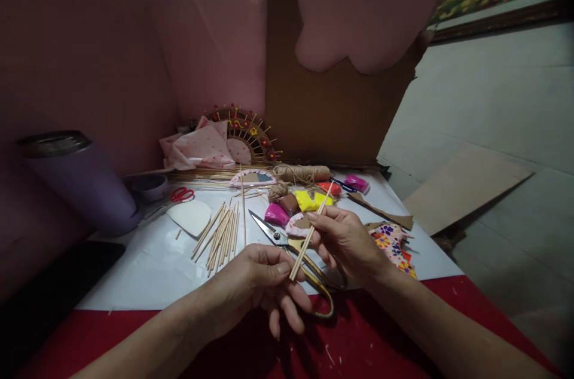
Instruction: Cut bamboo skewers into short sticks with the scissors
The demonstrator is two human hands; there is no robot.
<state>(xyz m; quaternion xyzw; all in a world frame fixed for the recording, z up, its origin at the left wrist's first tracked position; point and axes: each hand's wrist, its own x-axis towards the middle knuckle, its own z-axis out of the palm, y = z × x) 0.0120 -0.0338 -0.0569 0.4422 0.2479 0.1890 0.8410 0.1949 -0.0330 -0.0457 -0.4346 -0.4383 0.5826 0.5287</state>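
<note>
My right hand [347, 241] is closed in a pinch round a couple of thin wooden sticks [309, 238], held slanting together. At their lower ends, the thumb and forefinger of my left hand [269, 280] close in on the sticks, while its other fingers hang loosely bent. Large scissors [277, 238] with gold-coloured handles lie partly opened beneath the hands, their handles partly hidden. A loose pile of cut sticks [222, 238] is on the white sheet to the left of the scissors. One longer stick [243, 205] lies beside that pile.
Twine [302, 173], yellow [307, 201] and magenta [277, 214] packets, and flowered fabric [394, 247] surround the work area. Left stand a purple tumbler [85, 182], red-handled scissors [182, 194] and a white cut-out [191, 216]. Behind are a decorated half-round piece [255, 131] and tall cardboard [332, 110].
</note>
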